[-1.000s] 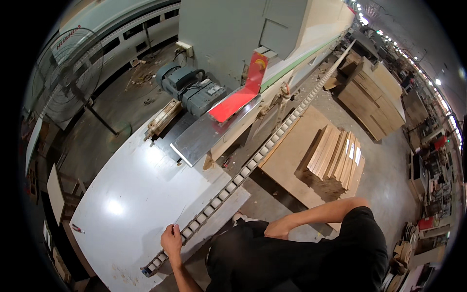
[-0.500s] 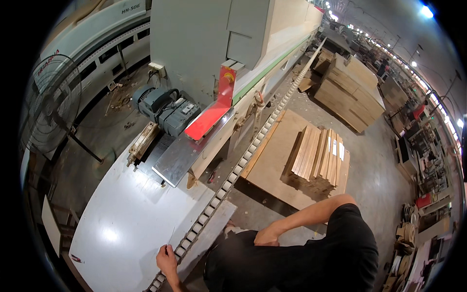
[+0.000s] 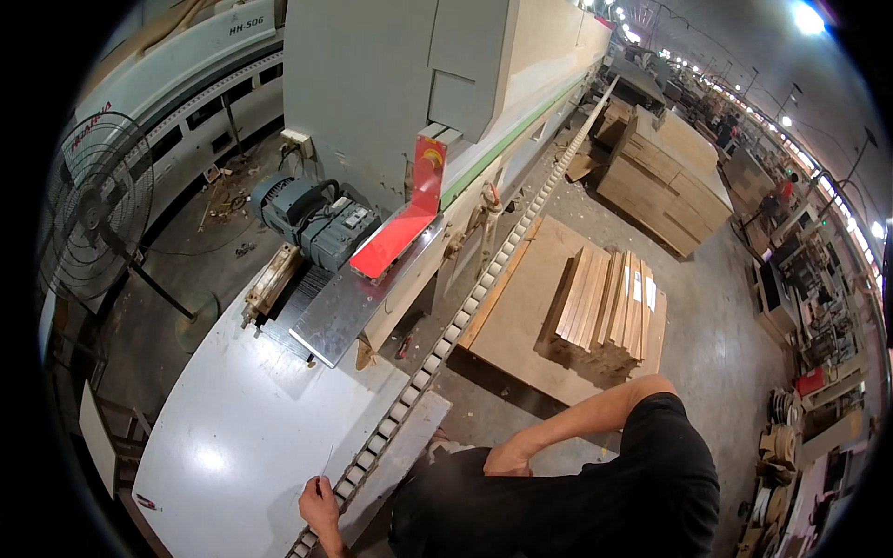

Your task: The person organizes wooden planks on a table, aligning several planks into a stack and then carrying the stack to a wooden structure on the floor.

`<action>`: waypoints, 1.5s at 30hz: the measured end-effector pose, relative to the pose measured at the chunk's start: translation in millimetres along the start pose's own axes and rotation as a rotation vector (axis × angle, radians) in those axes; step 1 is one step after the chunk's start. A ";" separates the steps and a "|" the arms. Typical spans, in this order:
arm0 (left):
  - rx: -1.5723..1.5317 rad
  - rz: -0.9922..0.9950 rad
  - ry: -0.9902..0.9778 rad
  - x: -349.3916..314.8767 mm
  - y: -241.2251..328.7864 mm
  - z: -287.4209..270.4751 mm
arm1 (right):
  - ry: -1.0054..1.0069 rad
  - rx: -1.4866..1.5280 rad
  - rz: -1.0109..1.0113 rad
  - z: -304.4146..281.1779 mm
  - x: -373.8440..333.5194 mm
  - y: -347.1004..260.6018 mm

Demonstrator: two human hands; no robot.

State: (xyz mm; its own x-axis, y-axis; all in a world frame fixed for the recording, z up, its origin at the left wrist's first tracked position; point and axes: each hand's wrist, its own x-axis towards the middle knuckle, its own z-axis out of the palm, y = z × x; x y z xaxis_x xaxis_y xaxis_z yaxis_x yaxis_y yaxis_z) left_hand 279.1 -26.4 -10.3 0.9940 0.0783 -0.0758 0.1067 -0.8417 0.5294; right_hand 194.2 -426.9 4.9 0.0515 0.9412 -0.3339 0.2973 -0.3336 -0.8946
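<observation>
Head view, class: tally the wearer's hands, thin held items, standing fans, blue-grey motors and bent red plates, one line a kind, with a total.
Hands: 2 (left hand, right hand)
Thin held item: 1
Standing fan: 1
Blue-grey motor: 1
Bent red plate: 1
Total: 6

A plain black shirt [image 3: 558,511] spans five o'clock. At four o'clock its short sleeve [image 3: 670,446], black too, ends near the elbow [image 3: 657,383], leaving the right forearm [image 3: 581,425] bare. The right hand [image 3: 507,459], toward five o'clock, and left hand [image 3: 319,507], at seven, are bare.
</observation>
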 end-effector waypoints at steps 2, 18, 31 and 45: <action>-0.004 0.005 -0.002 0.4 1.2 0.8 | 0.029 0.041 -0.006 1.2 -1.5 -0.3; 0.030 -0.018 -0.237 4.7 -3.7 -11.1 | 0.070 0.224 0.136 -4.4 -7.3 -37.9; 0.067 0.087 -0.172 5.3 -15.5 0.6 | 0.148 0.210 0.191 30.9 -1.9 -38.8; -0.009 0.059 -0.146 2.1 -11.7 -0.4 | 0.131 0.176 0.189 34.1 -0.2 -29.3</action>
State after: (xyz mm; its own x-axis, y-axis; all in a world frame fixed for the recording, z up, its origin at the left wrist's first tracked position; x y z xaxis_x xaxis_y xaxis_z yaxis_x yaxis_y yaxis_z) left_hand 279.9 -16.2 -16.3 0.9849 -0.0503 -0.1658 0.0488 -0.8374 0.5444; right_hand 153.0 -419.1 21.1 0.2162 0.8565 -0.4687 0.1012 -0.4971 -0.8618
